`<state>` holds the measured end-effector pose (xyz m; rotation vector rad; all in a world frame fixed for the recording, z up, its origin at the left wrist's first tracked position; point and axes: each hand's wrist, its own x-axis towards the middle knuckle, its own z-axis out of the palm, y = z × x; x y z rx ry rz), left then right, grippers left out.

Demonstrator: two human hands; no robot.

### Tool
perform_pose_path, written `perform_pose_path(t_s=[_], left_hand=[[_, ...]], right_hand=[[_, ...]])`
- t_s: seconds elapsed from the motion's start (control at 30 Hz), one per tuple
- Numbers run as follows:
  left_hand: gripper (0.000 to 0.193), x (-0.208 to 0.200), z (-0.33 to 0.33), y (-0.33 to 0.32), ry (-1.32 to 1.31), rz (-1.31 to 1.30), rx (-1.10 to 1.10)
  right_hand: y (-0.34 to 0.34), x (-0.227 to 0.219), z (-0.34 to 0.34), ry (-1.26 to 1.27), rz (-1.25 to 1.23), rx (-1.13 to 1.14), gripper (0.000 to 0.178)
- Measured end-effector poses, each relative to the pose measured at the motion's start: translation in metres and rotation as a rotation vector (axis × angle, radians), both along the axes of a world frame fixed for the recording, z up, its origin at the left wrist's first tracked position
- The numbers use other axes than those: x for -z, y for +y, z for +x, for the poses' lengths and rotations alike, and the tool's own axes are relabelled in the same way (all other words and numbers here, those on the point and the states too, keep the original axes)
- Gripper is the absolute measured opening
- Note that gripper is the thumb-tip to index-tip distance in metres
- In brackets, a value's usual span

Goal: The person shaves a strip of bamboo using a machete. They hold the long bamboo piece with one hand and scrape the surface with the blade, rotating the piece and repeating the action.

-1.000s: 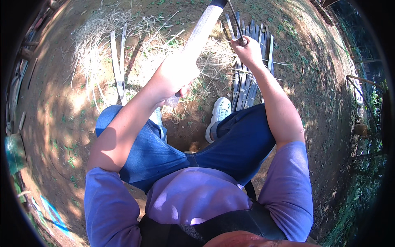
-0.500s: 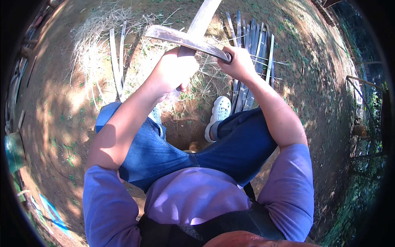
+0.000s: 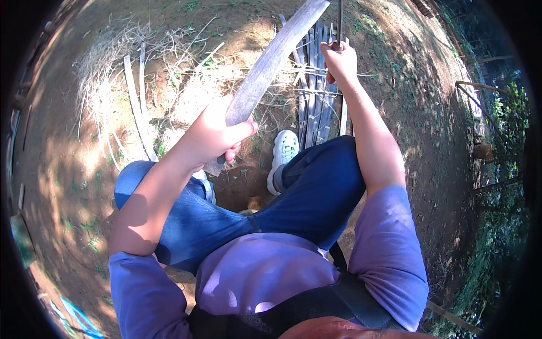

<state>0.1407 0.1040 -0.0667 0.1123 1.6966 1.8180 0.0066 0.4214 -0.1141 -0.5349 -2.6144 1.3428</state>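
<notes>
My left hand [image 3: 212,135] is closed around the lower part of a long, flat, pale wooden slat [image 3: 276,56]. The slat slants up to the right, and its far end reaches the top edge of the view. A short piece of it pokes out below my fist, over my left knee. My right hand [image 3: 343,65] grips the handle of a machete [image 3: 340,22], whose dark blade shows nearly edge-on and points away from me. The blade is apart from the slat, to its right. Below and beside my right hand lies a row of dark strips [image 3: 316,107] on the ground.
Pale curly shavings [image 3: 104,73] are heaped on the dirt at the far left. Two pale strips [image 3: 135,107] lie beside them. My white clogs [image 3: 285,148] rest on the ground between the slat and the dark strips. Greenery [image 3: 502,226] borders the right side.
The machete, which lay across the slat, has lifted away to the right and turned edge-on. My left hand has shifted a little down and left with the slat, which slants more.
</notes>
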Motion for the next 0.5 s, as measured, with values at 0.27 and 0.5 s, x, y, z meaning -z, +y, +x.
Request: perform_pose_path(t_s=[0.27,0.5], left_hand=[[0.017,0.023,-0.02,-0.004,-0.247,0.329,-0.166],[0.015,0.002,0.004,0.002,-0.277,0.175,0.043]], right_hand=[[-0.062,0.01,0.04,0.236,0.495,-0.701,0.036],[-0.003,0.013,-0.012,-0.003,0.166,-0.113,0.027]])
